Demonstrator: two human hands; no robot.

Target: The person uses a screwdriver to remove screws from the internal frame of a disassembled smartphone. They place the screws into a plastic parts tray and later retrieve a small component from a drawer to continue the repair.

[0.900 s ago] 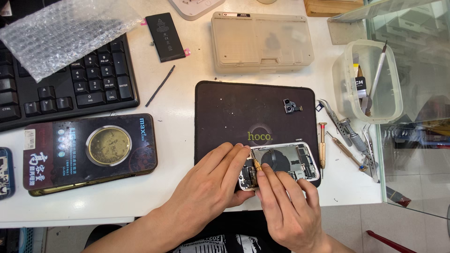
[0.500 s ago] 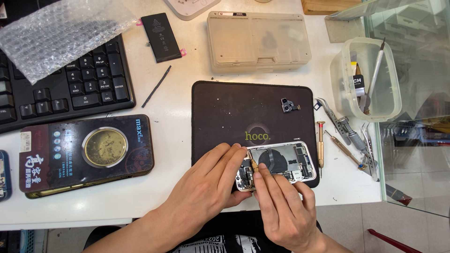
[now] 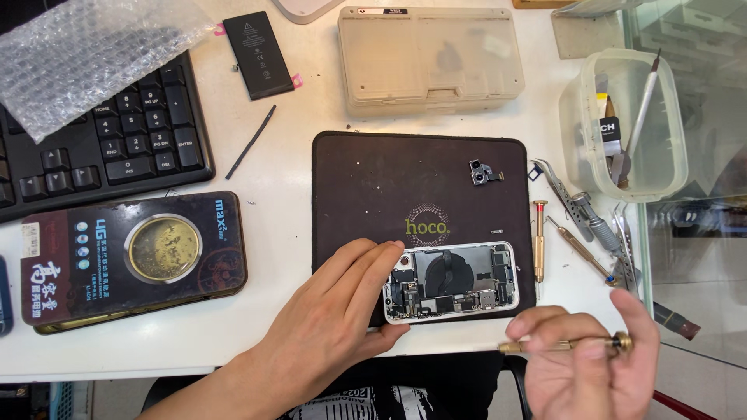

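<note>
An opened white phone (image 3: 455, 281), its inner boards showing, lies at the front edge of a dark work mat (image 3: 389, 179). My left hand (image 3: 334, 319) rests on the phone's left end, fingers spread along its side. My right hand (image 3: 587, 365) is off to the right, below the table's edge, holding a small brass screwdriver (image 3: 564, 343) sideways between the fingers, away from the phone. A small camera module (image 3: 482, 173) sits on the mat's upper right.
Beside the mat on the right lie brass screwdrivers (image 3: 538, 241) and tweezers (image 3: 576, 206); a clear tub (image 3: 630, 124) holds tools. A beige case (image 3: 432, 58), loose battery (image 3: 258, 54), keyboard (image 3: 93, 148), bubble wrap (image 3: 85, 54) and a dark tin (image 3: 128, 260) lie around.
My right hand has lifted the screwdriver off the phone and drawn back to the lower right. The left hand stays on the phone's left end.
</note>
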